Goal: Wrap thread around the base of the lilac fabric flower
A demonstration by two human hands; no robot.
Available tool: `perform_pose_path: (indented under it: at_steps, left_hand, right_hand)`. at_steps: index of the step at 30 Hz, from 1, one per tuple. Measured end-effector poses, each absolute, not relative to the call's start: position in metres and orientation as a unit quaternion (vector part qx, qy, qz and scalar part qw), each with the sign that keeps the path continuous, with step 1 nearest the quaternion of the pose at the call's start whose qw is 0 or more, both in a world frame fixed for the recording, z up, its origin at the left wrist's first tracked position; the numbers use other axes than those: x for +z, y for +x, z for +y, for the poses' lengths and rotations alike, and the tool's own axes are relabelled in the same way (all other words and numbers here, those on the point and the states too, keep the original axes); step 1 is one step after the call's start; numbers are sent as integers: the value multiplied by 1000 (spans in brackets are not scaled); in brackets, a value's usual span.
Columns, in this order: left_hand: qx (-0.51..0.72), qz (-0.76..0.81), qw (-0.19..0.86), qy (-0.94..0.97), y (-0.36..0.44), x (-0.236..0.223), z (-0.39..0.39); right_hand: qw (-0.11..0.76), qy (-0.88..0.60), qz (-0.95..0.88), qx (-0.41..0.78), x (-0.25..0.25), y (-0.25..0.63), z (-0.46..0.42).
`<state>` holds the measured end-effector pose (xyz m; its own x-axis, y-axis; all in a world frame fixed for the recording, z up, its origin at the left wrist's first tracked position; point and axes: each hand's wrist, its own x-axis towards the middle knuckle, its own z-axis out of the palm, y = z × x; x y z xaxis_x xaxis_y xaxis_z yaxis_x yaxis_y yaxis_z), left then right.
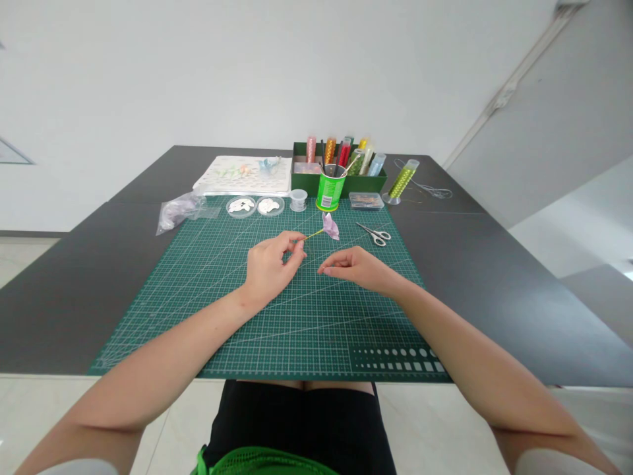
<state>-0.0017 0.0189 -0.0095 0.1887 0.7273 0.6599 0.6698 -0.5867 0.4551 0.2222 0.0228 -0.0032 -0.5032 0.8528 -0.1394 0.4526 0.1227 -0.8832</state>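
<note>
An artificial flower (330, 226) with pale lilac petals and a thin yellow-green stem is tilted above the green cutting mat (306, 323). My left hand (277, 260) is closed, pinching the stem's lower end between thumb and fingers, so the bloom points away to the right. To the right of and below the bloom, my right hand (359, 269) hovers apart from it. Its fingers are curled and the thumb lies close to the fingertips; whatever they pinch, if anything, is too small to make out. Scissors (376, 233) lie beyond my right hand on the mat.
Two dishes of white pieces, the left dish (241, 207) and right dish (270, 206), sit beside stacked round containers (298, 200). A green can (330, 188) of tools stands before a dark green box (299, 181) of bead tubes. A plastic bag (178, 212) lies left; a bead tube (403, 181) leans right.
</note>
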Motion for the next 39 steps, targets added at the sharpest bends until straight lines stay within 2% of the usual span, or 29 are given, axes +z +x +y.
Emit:
perform_pose_path:
  at_steps: [7,13,19,27,34,39]
  left_hand:
    - [471,460,38,752,-2,-7,20]
    - [466,460,41,755,-1,-7,23]
    - [404,450,32,795,-2,-15,25]
    - [323,420,-24,848,-2,-19,25]
    - [297,341,-2,892,-1,-16,20]
    - [296,292,20,909,1,-18,17]
  right_hand:
    - [194,-425,-710,526,-10,223,25]
    - [207,-326,-776,499,7,226,11]
    - [243,-283,-801,469,17,227,4]
    - [333,-333,-763,443,22,232,2]
    - [440,-388,-689,424,26,233,8]
    - [458,-394,-672,428,20,239,16]
